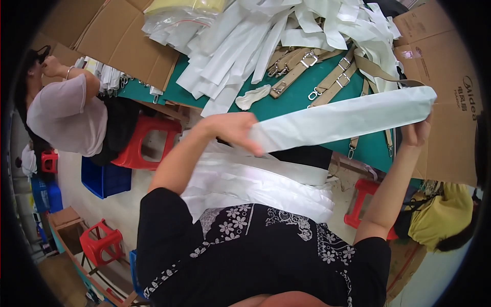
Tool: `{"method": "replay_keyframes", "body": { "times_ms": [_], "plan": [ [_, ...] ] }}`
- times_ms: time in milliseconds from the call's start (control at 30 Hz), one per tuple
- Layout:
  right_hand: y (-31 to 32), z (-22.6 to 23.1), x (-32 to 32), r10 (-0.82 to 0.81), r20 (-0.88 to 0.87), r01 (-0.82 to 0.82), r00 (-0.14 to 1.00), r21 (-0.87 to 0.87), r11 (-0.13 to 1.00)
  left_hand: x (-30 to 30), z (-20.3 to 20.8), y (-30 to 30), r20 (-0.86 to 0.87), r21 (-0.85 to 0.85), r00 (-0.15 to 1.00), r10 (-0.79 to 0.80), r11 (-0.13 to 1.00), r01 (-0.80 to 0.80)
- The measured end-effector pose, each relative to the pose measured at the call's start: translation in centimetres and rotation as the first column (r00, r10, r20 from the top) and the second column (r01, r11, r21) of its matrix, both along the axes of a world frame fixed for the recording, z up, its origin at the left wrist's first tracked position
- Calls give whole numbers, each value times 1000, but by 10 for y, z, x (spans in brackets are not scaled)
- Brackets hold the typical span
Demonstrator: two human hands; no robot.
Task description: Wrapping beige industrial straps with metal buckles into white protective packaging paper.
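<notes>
A long white sleeve (348,118), made of thin paper-like material, stretches between my hands above the table's front edge. My left hand (235,130) is closed on its left end, with the thumb on top. At the raised right end, my right hand (418,132) grips it from below, and its fingers are partly hidden. A tan strap (378,69) curves on the table toward that right end; whether it enters the sleeve I cannot tell. More tan straps with metal buckles and clips (294,77) lie beyond. Several white sleeves (255,176) are piled across my lap.
A large heap of white sleeves (230,51) covers the back of the green table (197,97). Cardboard boxes (434,97) stand at right and left. Another person (66,112) sits at the left near a red stool (148,138) and blue bin (105,179); someone in yellow (445,220) is at right.
</notes>
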State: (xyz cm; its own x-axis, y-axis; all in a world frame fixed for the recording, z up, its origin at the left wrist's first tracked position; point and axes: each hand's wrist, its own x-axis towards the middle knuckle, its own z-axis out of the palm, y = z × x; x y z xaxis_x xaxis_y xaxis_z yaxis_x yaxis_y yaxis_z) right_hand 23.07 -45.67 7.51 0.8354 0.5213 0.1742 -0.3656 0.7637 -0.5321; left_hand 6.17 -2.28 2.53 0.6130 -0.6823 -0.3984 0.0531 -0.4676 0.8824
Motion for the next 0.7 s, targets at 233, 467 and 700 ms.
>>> {"method": "replay_keyframes", "body": {
  "times_ms": [233, 467, 700],
  "plan": [
    [4, -54, -14, -181, -1, 175, 983, -246, 953, -105, 53, 155, 307, 356, 830, 466, 752, -554],
    [194, -80, -123, 34, 68, 24, 997, -709, 705, -152, 72, 157, 783, 607, 606, 140, 42, -794],
    [215, -83, -144, 51, -36, -62, 998, -694, 717, -23, -28, -28, 267, -407, 711, 651, 745, -529]
  ]
}}
